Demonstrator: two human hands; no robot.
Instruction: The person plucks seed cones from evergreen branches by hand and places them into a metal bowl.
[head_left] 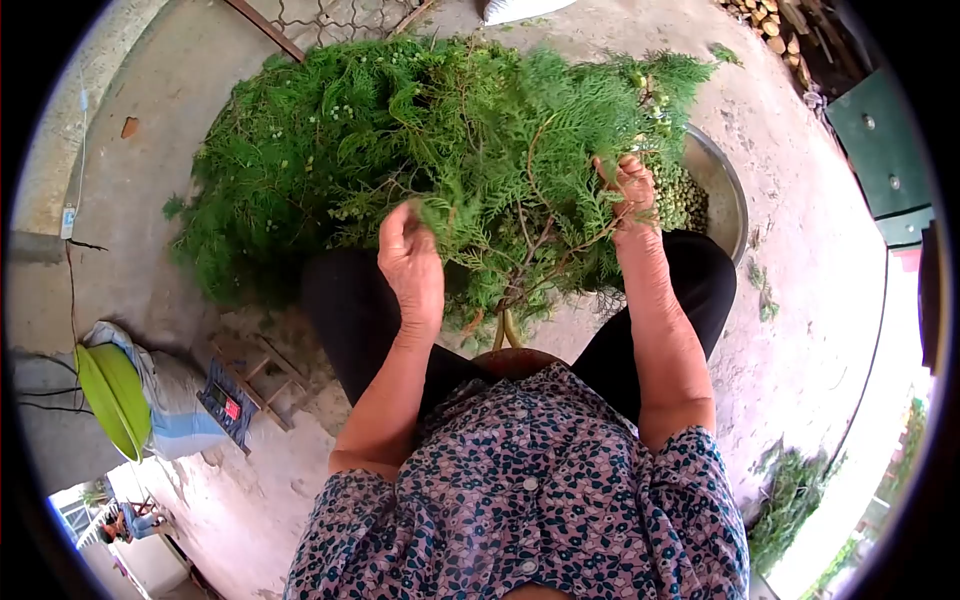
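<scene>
A leafy arborvitae branch (535, 185) rises in front of me, its forked woody stem (507, 322) pointing down between my knees. My right hand (634, 198) is closed at the branch's right side, fingers curled among the sprays around a side twig. At the left side of the branch, my left hand (411, 268) has its thumb and fingers drawn together against the foliage. Its fingertips are slightly blurred, and what they pinch cannot be made out. Just beyond my right hand, a metal basin (738, 190) holds many small pale-green cones (683, 200).
A large heap of cut greenery (290, 150) lies beyond my left knee. On the left are a sack (185, 385), a lime-green basin (112, 400) and a small wooden stool (262, 378). Stacked firewood (775, 30) and a green cabinet (880, 150) stand at far right.
</scene>
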